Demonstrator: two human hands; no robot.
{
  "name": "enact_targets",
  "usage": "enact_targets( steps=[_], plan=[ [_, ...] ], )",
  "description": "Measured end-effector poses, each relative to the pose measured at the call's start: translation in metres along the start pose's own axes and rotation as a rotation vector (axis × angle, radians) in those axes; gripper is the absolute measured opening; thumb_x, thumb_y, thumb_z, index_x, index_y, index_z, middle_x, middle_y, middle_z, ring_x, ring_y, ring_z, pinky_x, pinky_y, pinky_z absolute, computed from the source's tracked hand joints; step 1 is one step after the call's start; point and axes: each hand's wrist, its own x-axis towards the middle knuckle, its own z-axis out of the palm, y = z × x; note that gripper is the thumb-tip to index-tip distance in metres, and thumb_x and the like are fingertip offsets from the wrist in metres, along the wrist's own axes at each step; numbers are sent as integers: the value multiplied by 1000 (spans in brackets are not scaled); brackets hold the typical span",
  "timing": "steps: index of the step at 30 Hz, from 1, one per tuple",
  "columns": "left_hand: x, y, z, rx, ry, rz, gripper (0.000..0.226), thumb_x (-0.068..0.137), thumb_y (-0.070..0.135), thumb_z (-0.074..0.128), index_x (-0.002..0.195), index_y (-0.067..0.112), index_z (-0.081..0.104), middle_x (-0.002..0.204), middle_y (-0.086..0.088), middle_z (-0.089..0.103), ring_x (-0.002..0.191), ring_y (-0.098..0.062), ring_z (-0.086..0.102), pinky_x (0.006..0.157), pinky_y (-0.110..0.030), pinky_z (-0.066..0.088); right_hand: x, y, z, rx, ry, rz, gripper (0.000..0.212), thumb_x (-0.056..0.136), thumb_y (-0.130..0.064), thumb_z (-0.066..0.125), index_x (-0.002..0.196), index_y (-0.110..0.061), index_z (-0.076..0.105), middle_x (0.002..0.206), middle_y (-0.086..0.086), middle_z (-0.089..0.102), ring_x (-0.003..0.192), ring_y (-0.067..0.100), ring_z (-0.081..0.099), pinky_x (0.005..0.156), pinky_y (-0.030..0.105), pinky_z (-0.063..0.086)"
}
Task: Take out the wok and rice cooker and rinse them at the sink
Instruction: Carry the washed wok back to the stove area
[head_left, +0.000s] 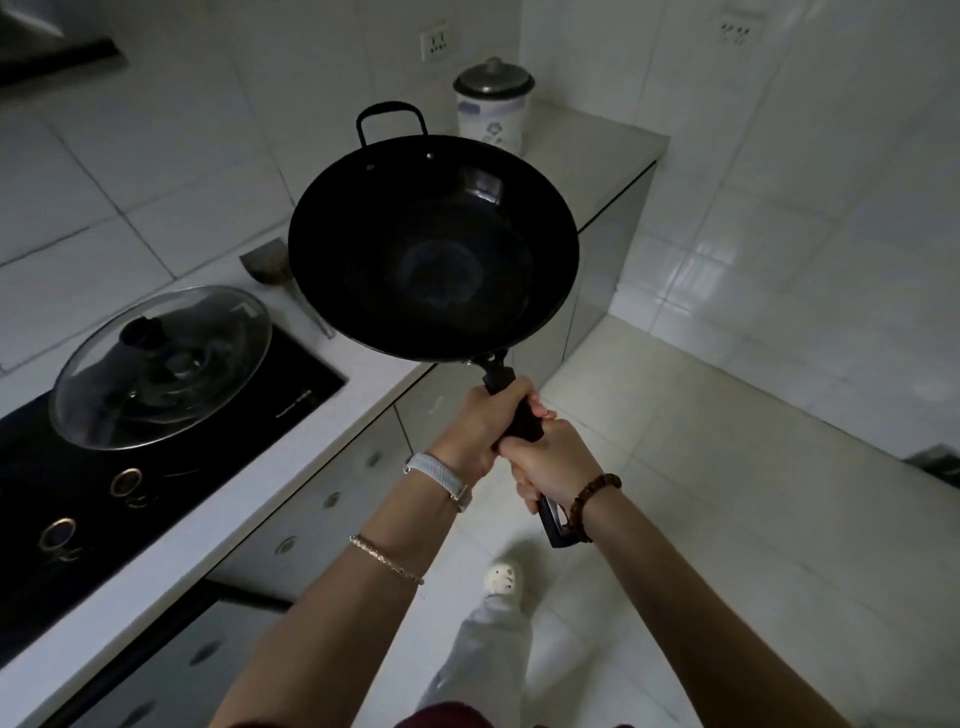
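**Carrying the wok level on the way to the sink**

The wok (434, 249) is in the air, held out in front of the person above the front edge of the counter (260, 499). Its bowl faces up and looks bare inside. Both hands are wrapped round the long black handle (524, 415). The left hand (480, 426) sits nearer the bowl and the right hand (553, 462) touches it just behind, the fingers of each curled firmly about the grip. The handle's end pokes out past the right wrist.

The weight hangs well beyond the hands, so the grip that matters most is probably the front one. It should stay close to the bowl, with the wrists straight so the rim does not dip. If the wok starts to tip, one hand could move to the small loop handle (389, 122) on the far rim, which is free.

No sink is in view, so a turn seems likely, and it is best made slowly with the wok drawn in toward the body. Three things lie within a wide swing:

- the rice cooker (493, 106) at the far end of the counter (lid on, apparently untouched, and the next thing to fetch)
- the spatula (267, 262) lying beside the stove (291, 395)
- the glass lid (161, 364) resting on the stove
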Motion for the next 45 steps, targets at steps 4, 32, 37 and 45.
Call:
enact_targets(
  steps=[4, 32, 37, 45],
  plan=[
    [45, 23, 11, -14, -21, 13, 29, 86, 1, 54, 58, 7, 52, 47, -3, 55, 51, -15, 60, 60, -26, 54, 44, -19, -16, -5, 19, -9, 9, 83, -4, 50, 75, -6, 49, 43, 2, 41, 33, 15, 38, 40, 24, 40],
    [281, 148, 50, -268, 190, 75, 28, 89, 2, 55, 61, 6, 54, 58, -7, 56, 56, -17, 63, 73, -29, 57, 303, -140, -113, -226, -245, -45, 6, 80, -10, 54, 75, -6, 54, 45, 4, 46, 36, 16, 44, 43, 26, 44],
    [320, 161, 60, -261, 261, 85, 27, 91, 4, 55, 64, 6, 54, 57, -5, 57, 62, -17, 65, 58, -21, 56, 354, -153, -131, -239, -324, -14, 10, 80, -9, 55, 87, -2, 57, 44, 2, 45, 35, 17, 44, 41, 24, 41],
    [365, 171, 53, -340, 360, 64, 26, 93, 4, 54, 68, 7, 53, 57, -4, 56, 60, -17, 57, 64, -23, 57, 410, -162, -128, -262, -403, 55, 24, 79, -6, 54, 102, 2, 55, 46, 2, 47, 33, 15, 44, 39, 24, 41]
  ],
)
